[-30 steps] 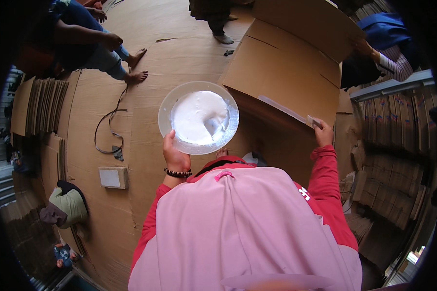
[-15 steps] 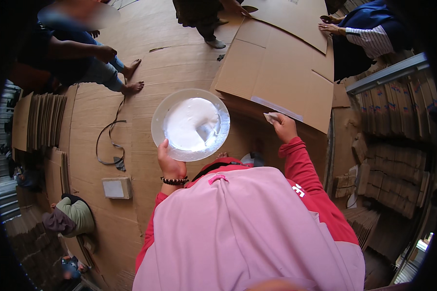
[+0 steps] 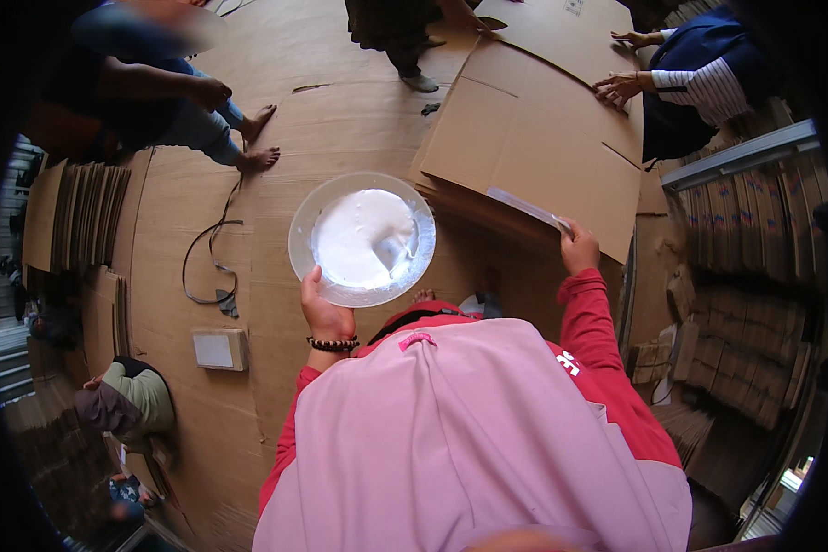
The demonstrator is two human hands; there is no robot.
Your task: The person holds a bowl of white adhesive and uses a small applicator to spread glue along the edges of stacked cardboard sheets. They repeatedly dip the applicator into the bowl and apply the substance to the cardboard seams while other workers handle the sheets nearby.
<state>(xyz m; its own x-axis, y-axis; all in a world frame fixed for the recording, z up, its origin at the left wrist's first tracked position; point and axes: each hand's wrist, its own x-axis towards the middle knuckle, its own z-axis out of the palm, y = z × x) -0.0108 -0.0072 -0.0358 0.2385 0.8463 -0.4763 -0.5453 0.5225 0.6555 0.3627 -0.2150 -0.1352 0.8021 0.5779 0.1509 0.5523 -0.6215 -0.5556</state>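
My left hand (image 3: 327,311) grips the near left rim of a translucent round bowl (image 3: 302,232), thumb over the edge. White paste (image 3: 359,230) fills much of the bowl, with a scooped gap at its right side. My right hand (image 3: 580,248) pinches a small pale flat piece (image 3: 561,226), partly hidden by the fingers. That piece touches the near edge of the top flattened cardboard box (image 3: 552,138), at the right end of a whitish wet strip (image 3: 523,207). The box lies on a stack of similar sheets.
Across the stack a co-worker's hands (image 3: 620,89) rest on the cardboard; another person's hand reaches in at the far end. Someone barefoot sits at the upper left. A black strap (image 3: 213,244) and a small block (image 3: 220,350) lie on the cardboard-covered floor. Bundled cardboard (image 3: 745,322) stands right.
My right hand has moved right along the cardboard's near edge with the pale piece. The co-worker's hands at the right have shifted over the sheets. My left hand and the bowl stay nearly still.
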